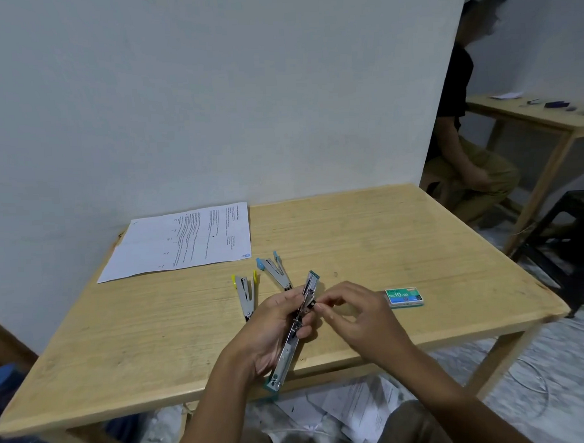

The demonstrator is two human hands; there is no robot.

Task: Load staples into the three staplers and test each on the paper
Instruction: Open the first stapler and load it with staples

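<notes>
Table (368, 238) bare right of paper (181, 241), two staplers (263, 283) and staple box (404, 297) mid-table

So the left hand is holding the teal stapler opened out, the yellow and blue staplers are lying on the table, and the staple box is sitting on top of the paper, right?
Not quite. The head view shows the staple box lying on the bare table, to the right of the hands and well apart from the paper. The rest holds: the left hand holds the teal stapler opened out, and the yellow stapler and blue stapler lie on the table.

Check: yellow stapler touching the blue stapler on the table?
Apart. The head view shows bare tabletop between the yellow stapler and the blue stapler.
</notes>
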